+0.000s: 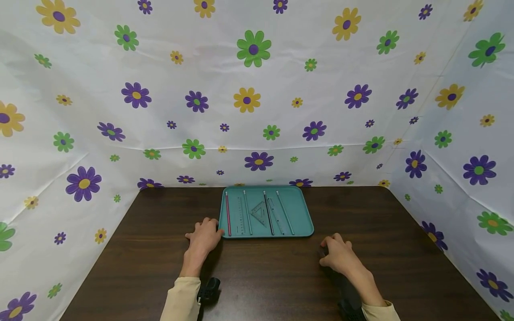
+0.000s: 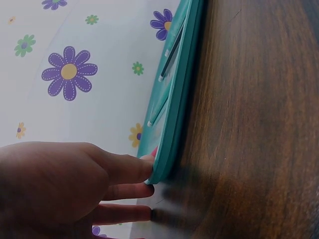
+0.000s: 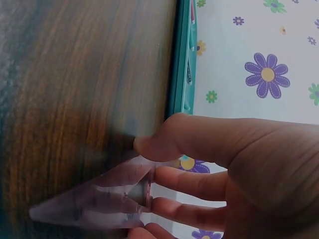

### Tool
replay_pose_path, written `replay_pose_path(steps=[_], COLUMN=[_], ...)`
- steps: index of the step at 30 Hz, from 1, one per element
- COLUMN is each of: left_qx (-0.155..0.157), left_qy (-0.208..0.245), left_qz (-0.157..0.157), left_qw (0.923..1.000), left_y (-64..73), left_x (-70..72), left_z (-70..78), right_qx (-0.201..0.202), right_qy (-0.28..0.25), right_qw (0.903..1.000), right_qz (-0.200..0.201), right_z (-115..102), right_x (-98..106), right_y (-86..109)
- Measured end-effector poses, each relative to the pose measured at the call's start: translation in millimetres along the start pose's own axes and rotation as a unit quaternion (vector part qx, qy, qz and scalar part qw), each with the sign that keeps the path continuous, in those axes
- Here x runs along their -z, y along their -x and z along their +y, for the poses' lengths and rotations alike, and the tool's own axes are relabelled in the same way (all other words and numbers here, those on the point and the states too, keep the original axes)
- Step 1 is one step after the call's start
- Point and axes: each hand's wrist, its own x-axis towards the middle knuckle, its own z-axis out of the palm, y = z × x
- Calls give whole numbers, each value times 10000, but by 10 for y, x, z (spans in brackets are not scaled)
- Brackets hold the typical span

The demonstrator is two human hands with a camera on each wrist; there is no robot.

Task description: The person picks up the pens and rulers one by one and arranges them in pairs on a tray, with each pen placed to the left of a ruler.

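My left hand [image 1: 204,238] is at the near left corner of a teal tray [image 1: 299,205]; in the left wrist view its thumb lies over the rim, with the fingers outside. Lying in the tray are a red pencil [image 1: 228,214], a clear ruler [image 1: 240,216], a light pencil [image 1: 247,213], a clear set square [image 1: 259,213], a dark pencil [image 1: 268,214], a second ruler [image 1: 276,216] and another light pencil [image 1: 285,213]. Right of the tray, my right hand [image 1: 341,256] pinches another clear set square [image 3: 89,201] by one edge, close over the table.
The dark wooden table [image 1: 261,276] carries the tray near its far edge. A white flowered sheet [image 1: 225,58] hangs behind the table and along both sides. Dark wrist devices [image 1: 209,289] are worn at both wrists.
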Motion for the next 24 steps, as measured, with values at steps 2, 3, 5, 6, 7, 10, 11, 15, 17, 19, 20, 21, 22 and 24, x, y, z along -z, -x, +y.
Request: replay_pose_path(steps=[2,3,5,6,7,10,11,15,17,19,20,21,22,24], left_qx=[8,6,19,25,28,19,21,26,33,38,40,42,42,40], left_qy=[10,12,43,51,58,51,50,51,43,29,23,19,18,19], left_qz=[-12,-6,-8,-16,-19,-18,-20,-21,-25,-18,-15,-13,-16,-17], left_qw=[10000,10000,10000,10000,10000,10000,10000,10000,10000,10000,10000,10000,10000,10000], left_y=[-7,-9,-14,-15,-18,-20,-18,-18,-17,-17,-17,-17,-17,-18], left_x=[-6,-8,-15,-19,-23,-27,-26,-25,-22,-21,-20,-19,-19,-18], left_z=[0,-1,-4,-5,-8,-12,-12,-15,-16,-18,-18,-18,-18,-17], right_qx=[5,11,24,30,38,62,67,83,73,67,63,63,58,48], right_qy=[-37,-52,-96,-116,-140,-198,-215,-255,-263,-276,-282,-295,-333,-407], right_qw=[10000,10000,9999,9999,9999,9998,9997,9996,9995,9995,9995,9994,9993,9991], right_qz=[22,38,60,69,76,73,77,121,139,148,151,149,136,124], right_z=[3,6,15,21,28,51,56,69,72,75,76,76,75,71], right_x=[-2,-4,-9,-12,-14,-22,-24,-30,-33,-36,-38,-38,-36,-31], right_y=[2,3,2,0,-2,-11,-13,-21,-24,-25,-26,-25,-23,-17])
